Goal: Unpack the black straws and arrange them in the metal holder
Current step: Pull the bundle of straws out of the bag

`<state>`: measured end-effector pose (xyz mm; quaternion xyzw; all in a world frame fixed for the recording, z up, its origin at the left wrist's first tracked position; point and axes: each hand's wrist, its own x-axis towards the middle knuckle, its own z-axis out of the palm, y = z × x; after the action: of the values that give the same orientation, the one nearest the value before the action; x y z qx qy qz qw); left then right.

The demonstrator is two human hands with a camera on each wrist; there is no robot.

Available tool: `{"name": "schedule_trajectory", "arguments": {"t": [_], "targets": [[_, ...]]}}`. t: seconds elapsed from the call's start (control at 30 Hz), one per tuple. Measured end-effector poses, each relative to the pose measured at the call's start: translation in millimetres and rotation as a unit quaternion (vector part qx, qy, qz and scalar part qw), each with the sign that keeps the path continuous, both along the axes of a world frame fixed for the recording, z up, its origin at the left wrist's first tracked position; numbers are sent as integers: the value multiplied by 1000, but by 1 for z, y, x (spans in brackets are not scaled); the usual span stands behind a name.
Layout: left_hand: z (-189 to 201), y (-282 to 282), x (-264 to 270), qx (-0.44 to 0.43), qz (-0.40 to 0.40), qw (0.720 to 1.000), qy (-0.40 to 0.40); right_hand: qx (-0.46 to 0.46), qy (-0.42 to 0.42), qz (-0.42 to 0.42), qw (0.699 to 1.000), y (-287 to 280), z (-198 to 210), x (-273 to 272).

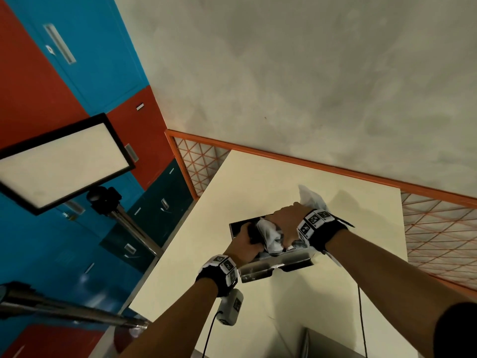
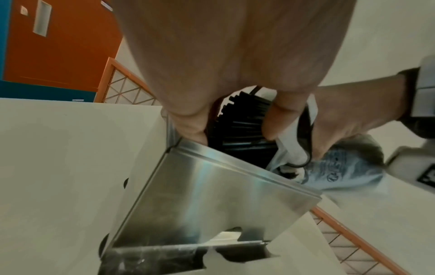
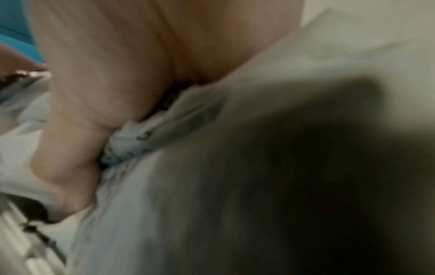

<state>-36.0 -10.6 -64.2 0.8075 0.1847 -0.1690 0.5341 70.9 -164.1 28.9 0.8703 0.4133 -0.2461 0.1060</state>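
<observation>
Both hands (image 1: 265,235) curled — gripping

The black straws (image 2: 240,122) formed a tight bundle of thin dark tubes lying lengthwise in the open top of the metal holder (image 2: 207,197), their right end still inside a crumpled clear plastic wrapper (image 2: 348,167). The holder — a shiny steel box with cut-outs along its near side — stood mid-table.

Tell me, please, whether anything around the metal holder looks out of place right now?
Only the crumpled plastic bag: it spills over the metal holder rim while the black straws sit half unpacked. No damage shows.
</observation>
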Motion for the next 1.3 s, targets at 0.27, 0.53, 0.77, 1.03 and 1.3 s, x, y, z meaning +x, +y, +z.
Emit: {"name": "schedule_trajectory", "arguments": {"t": [0.27, 0.53, 0.77, 1.03, 1.3], "targets": [[-3, -9, 5, -385, 333, 860, 20, 30, -31, 49, 998, 5, 3, -7], [-24, -10, 29, -211, 269, 938, 56, 48, -46, 73, 995, 6, -5, -11], [-11, -12, 24, -192, 244, 949, 51, 342, -178, -136, 912, -33, 30, -4], [-26, -8, 34, -193, 250, 947, 64, 421, 65, -486, 763, -59, -36, -27], [11, -15, 4, -385, 317, 867, 12, 523, -14, -377, 764, -38, 4, -20]]}}
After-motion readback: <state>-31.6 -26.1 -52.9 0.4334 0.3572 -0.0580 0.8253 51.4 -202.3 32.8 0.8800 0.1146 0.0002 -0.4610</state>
